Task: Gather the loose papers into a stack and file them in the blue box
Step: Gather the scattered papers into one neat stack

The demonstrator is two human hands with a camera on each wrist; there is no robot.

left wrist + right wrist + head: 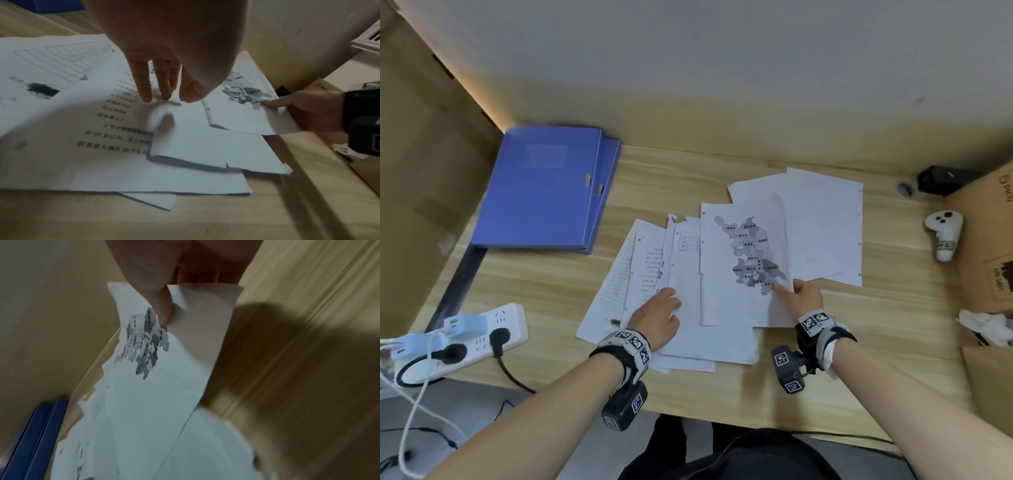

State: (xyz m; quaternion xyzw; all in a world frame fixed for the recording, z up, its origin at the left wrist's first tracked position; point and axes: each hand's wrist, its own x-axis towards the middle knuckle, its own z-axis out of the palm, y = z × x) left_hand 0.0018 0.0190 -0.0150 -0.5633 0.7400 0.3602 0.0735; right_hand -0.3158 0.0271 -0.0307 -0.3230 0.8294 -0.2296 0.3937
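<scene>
Closest in, the left hand (658,317) lies with straight fingers pressing down on the fanned-out loose white printed sheets (688,329) at the near edge of the light wood-grain desk (558,284), while the right hand (803,296) pinches the lower right corner of the white sheet with the grey shaded map (743,267) (thumb on top, corner lifted a bit). Past that, a couple of blank white hole-punched sheets (822,226) sit half under the map page. Further back on the left, the flat blue plastic file box (544,186) lies closed on the desk, well apart from the papers.
</scene>
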